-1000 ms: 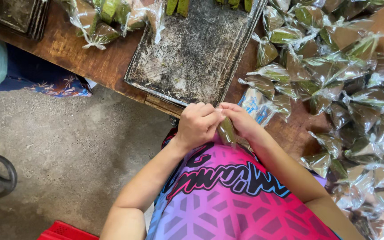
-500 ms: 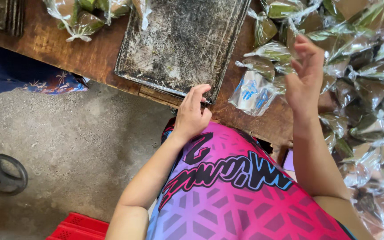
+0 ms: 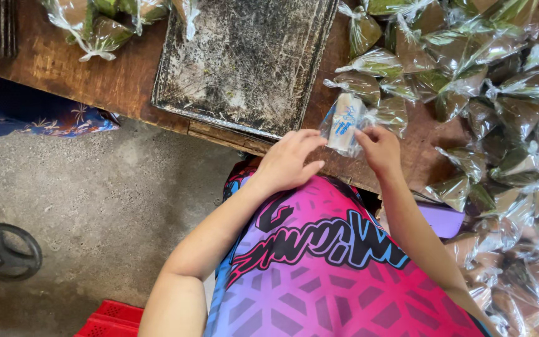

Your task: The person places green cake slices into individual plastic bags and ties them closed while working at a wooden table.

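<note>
Right hand [image 3: 378,148] pinches a stack of clear plastic bags [image 3: 343,123] at the wooden table's front edge [image 3: 126,93], beside the worn metal tray [image 3: 244,62]. Left hand [image 3: 287,163] rests loose and empty; wrapped leaf parcels [image 3: 500,106] crowd the right side.

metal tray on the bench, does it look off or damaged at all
The metal tray is heavily stained and scuffed, with dark residue across its bed, and it sits skewed to the wooden bench edge. No spill shows. The right hand touches a small clear packet; the left hand rests beside it.
</note>
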